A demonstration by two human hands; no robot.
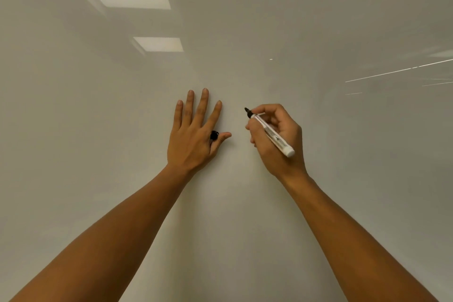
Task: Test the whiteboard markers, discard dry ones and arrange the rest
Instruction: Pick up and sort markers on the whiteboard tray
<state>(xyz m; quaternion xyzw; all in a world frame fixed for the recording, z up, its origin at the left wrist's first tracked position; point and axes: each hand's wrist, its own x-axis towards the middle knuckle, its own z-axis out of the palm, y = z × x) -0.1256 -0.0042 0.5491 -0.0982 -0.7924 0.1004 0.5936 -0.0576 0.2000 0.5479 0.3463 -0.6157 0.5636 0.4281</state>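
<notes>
Presently: right hand point(274, 140) gripping uncapped marker point(269, 133), tip at whiteboard point(245, 203); left hand point(193, 130) flat, fingers straight, black cap point(214, 135) pinched under thumb.

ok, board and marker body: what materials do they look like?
Board: hard, glossy white surface, mirroring the ceiling lights; coated steel or glass, cannot tell which. Marker in the right hand: smooth white barrel, likely plastic, with a dark tip. Cap in the left hand: shiny black, likely plastic.

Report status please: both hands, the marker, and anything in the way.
Left hand flat on whiteboard, black cap tucked at thumb. Right hand grips uncapped marker, tip at board. No ink visible. Nothing blocking.
</notes>
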